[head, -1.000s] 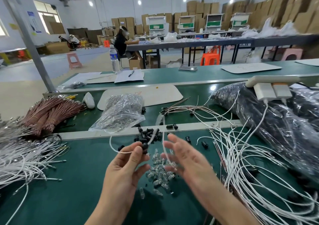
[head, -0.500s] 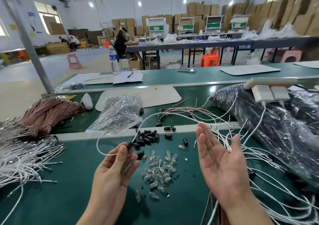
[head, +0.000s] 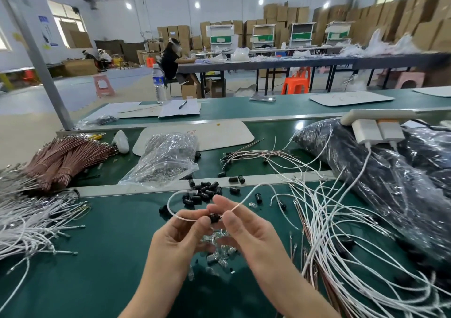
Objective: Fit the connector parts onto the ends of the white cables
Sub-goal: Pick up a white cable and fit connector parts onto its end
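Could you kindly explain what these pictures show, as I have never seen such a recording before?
No machine here: a person works with bare hands, filmed by a camera worn on the head, looking forward and down. The left hand and right hand each pinch a thin white cable, with a small black cylindrical connector part on it between their fingertips. On the green bench mat lie a heap of black connector parts, small clear parts, loose white cables at right, a bundle of brown wires and a clear plastic bag.

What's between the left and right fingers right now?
A black connector part on the white cable, which the left hand and right hand pinch on either side. The head view shows it.
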The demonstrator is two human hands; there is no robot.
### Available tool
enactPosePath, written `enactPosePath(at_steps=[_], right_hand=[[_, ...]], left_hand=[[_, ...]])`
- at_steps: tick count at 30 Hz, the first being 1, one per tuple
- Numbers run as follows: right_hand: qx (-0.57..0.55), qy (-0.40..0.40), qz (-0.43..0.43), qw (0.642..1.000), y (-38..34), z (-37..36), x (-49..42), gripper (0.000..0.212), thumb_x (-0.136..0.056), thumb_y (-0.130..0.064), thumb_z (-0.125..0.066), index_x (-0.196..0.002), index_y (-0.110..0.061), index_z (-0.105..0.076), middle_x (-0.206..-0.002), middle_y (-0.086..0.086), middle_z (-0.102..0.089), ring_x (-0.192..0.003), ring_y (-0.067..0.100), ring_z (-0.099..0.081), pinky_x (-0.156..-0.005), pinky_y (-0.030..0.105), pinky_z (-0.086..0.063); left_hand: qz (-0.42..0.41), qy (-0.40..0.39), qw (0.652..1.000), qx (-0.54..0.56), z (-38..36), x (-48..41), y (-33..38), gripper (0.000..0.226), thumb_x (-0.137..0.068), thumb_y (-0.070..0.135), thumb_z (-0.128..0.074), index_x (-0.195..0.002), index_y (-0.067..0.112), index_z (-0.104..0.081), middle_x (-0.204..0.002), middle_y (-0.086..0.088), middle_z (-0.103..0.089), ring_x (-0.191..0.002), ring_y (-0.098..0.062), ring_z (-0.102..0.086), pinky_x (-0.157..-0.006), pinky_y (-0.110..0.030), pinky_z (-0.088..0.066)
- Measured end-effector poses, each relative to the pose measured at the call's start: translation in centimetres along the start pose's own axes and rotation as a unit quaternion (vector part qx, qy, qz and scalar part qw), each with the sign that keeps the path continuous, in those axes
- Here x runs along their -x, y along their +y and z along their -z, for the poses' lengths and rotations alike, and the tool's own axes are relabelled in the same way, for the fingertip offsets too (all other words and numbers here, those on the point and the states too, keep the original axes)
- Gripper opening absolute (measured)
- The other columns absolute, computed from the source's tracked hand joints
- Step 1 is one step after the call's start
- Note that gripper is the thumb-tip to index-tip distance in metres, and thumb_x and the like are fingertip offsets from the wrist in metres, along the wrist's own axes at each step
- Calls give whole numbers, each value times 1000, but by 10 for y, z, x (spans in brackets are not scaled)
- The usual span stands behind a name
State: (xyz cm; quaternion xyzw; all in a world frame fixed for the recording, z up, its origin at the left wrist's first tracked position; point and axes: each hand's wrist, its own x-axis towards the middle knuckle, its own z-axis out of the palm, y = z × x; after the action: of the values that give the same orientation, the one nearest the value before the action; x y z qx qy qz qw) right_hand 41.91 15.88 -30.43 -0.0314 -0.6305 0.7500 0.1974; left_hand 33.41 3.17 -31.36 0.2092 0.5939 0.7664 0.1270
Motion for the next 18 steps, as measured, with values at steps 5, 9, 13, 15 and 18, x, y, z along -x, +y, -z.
enactPosePath(at_steps=[5, 9, 13, 15, 18], right_hand=[[86, 57, 73, 992, -2, 0, 1, 17, -95, -24, -64, -105, -28, -77, -99, -6, -78, -91, 10, -74, -79, 18, -55], [13, 131, 101, 986, -25, 20, -4, 17, -93, -30, -61, -98, -30, -77, -98, -1, -77, -79, 15, -73, -69, 22, -57], [-3, 195, 121, 973, -64, 48, -10, 22, -94, -35, -58, -102, -25, -75, -96, -3, -75, -71, 14, -69, -63, 24, -57], [32, 194, 148, 969, -87, 55, -13, 23, -94, -35, -55, -103, -23, -73, -98, -3, -74, -71, 14, -69, -63, 24, -57], [87, 137, 179, 970, -126, 57, -21, 28, -89, -42, -55, -103, -24, -71, -95, -6, -74, -71, 14, -69, -64, 24, -58]], left_hand=[[-11, -17, 1000, -23, -9, 4, 6, 24, -77, 16, -70, -99, 6, -72, -83, -12, -75, -73, -19, -73, -57, -28, -59], [47, -96, 987, -122, -24, 12, 9, 31, -85, 23, -70, -114, 18, -61, -83, 0, -72, -66, -21, -68, -56, -35, -59], [19, -219, 885, -411, -55, 22, 6, 15, -99, 37, -59, -96, 24, -67, -75, 10, -66, -55, -5, -62, -56, -18, -53], [2, -248, 841, -481, -77, 25, 6, 25, -101, 43, -54, -99, 22, -66, -84, 11, -68, -65, -2, -62, -67, -21, -57], [4, -254, 767, -589, -105, 23, 5, 36, -101, 48, -48, -102, 14, -60, -94, 0, -67, -83, -20, -63, -80, -35, -56]])
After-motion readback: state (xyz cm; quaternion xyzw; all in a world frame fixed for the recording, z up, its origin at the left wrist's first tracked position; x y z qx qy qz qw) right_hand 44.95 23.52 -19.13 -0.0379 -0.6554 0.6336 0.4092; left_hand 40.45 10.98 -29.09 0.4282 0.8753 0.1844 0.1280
